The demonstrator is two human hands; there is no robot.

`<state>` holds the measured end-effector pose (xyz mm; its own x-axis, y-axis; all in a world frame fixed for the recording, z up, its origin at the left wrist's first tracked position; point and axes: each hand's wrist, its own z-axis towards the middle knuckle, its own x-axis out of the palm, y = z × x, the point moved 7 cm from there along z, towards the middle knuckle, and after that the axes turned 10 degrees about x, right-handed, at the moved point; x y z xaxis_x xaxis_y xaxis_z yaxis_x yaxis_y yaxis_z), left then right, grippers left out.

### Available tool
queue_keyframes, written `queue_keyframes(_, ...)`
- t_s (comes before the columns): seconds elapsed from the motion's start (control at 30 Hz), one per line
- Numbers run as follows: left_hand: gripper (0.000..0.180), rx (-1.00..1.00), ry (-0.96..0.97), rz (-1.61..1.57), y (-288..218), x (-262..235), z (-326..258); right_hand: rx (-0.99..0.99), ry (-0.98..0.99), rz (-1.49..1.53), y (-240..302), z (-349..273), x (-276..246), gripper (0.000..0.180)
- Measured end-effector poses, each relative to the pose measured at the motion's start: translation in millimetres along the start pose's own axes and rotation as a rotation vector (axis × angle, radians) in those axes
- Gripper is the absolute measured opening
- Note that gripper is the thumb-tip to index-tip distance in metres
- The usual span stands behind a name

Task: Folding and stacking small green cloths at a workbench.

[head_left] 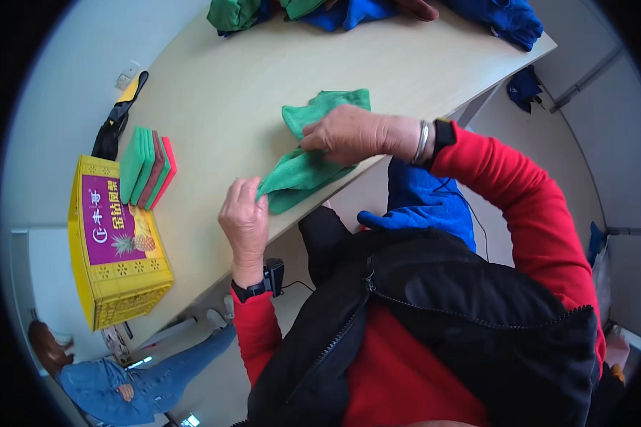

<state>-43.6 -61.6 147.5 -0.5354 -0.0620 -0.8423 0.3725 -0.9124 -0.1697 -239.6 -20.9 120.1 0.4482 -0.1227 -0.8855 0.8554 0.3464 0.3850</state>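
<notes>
Left hand (246, 219) and right hand (347, 135) on a green cloth (303, 171) at the near edge of the table (221, 92).
The left fingers are drawn narrow, pinching the cloth's left corner; the right fingers curl in over its middle, but they are blurred, so whether they grip or only press I cannot tell. The cloth stretches from the left fingers to under the right ones, with a flap spread just beyond them. To the left of the left fingers is an overlapping row of folded cloths (134, 167) in green, brown and red, with a yellow box (117, 288) just beside it. Well beyond the right fingers lies a heap of green and blue fabric (349, 13); on their near side, past the table's edge, is a blue cloth (431, 206).
</notes>
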Motion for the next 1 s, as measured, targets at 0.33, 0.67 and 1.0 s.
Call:
queue_keyframes(0.33,0.035,0.053,-0.218,0.063,-2,-85,5,-0.003,0.049,-0.253,-37,21,-8,0.011)
queue_keyframes(0.67,0.024,0.073,-0.322,0.391,73,-149,57,0.249,-0.413,0.055,-48,35,-132,0.013)
queue_keyframes(1.0,0.033,-0.022,-0.029,0.383,83,-51,-57,0.001,-0.276,-0.223,-8,-46,-38,0.01)
